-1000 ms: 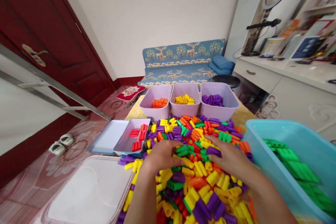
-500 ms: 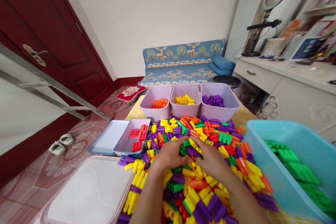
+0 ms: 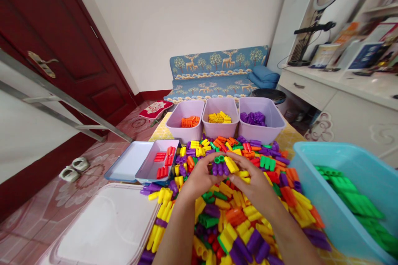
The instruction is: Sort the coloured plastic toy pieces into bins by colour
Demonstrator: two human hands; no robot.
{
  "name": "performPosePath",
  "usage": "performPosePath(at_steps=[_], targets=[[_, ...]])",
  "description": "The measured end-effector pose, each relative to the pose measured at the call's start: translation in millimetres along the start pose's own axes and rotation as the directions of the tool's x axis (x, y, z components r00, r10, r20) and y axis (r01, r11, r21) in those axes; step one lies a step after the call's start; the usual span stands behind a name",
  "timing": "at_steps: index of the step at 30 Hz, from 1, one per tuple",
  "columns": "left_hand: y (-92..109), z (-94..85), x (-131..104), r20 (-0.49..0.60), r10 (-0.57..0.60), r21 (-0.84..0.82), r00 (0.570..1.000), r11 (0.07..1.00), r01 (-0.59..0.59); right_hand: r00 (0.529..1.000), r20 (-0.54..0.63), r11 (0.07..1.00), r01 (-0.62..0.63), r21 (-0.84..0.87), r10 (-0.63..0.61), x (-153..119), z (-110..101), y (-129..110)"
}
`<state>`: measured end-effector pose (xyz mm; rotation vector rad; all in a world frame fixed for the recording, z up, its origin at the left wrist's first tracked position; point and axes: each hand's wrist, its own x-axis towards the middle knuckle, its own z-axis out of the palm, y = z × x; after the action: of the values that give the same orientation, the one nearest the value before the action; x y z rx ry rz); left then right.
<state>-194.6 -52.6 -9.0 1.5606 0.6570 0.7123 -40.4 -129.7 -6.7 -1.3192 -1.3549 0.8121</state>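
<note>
Above a wide pile of bullet-shaped plastic building blocks point(image 3: 228, 217), both my hands close around a small cluster. My left hand point(image 3: 196, 180) grips its left side, thumb below and fingers behind. The cluster shows a purple block point(image 3: 220, 169) with several rounded ends, a green block point(image 3: 219, 159) with open round ends behind it, and a yellow block point(image 3: 231, 165) at the right. My right hand point(image 3: 253, 184) pinches the yellow block's side. Whether the pieces are joined is unclear. Loose yellow, purple, orange, red and green blocks lie beneath.
Three lilac bins stand behind the pile, with orange blocks point(image 3: 190, 121), yellow blocks point(image 3: 219, 117) and purple blocks point(image 3: 253, 119). A tray point(image 3: 146, 169) at left holds red blocks; lids point(image 3: 105, 223) lie beside it. The turquoise tub point(image 3: 306, 182) at right holds green blocks.
My hands were spread low in the pile with fingertips among the blocks. Now they have risen slightly and come together, holding the purple, green and yellow blocks.
</note>
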Motion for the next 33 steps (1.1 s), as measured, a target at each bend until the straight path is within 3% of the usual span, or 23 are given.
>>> performPosePath(at_steps=[6, 13, 17, 21, 25, 28, 33], targets=[[3, -0.7, -2, 0.009, 0.034, -0.057, 0.999, 0.998, -0.033, 1.0, 0.015, 0.978, -0.005, 0.211, 0.002, -1, 2, -5], [-7, 0.0, -2, -0.026, -0.024, -0.052, 0.999, 0.998, 0.022, 0.994, -0.015, 0.992, -0.11, 0.057, 0.111, -2, -1, 0], [-6, -2.6, -3, 0.013, -0.046, 0.155, 0.999, 0.987, 0.044, 0.997, -0.05, 0.98, -0.059, -0.192, 0.05, 0, -3, 10], [0, -4.1, -6, 0.007, -0.074, 0.451, 0.997, 0.891, 0.063, 0.995, -0.045, 0.933, 0.063, -0.353, -0.084, 2, -2, 17], [5, -2.0, -8, 0.028, -0.084, 0.616, 0.996, 0.786, 0.049, 0.994, -0.049, 0.939, 0.076, -0.335, -0.098, 2, 1, 12], [5, -2.0, -7, 0.028, -0.091, 0.67, 0.995, 0.741, 0.049, 0.999, -0.037, 0.961, 0.026, -0.277, -0.038, 1, 0, 8], [-5, -10.4, -5, -0.115, -0.084, 0.789, 0.99, 0.598, 0.142, 0.984, -0.171, 0.983, -0.072, -0.171, 0.043, 3, -16, 15]])
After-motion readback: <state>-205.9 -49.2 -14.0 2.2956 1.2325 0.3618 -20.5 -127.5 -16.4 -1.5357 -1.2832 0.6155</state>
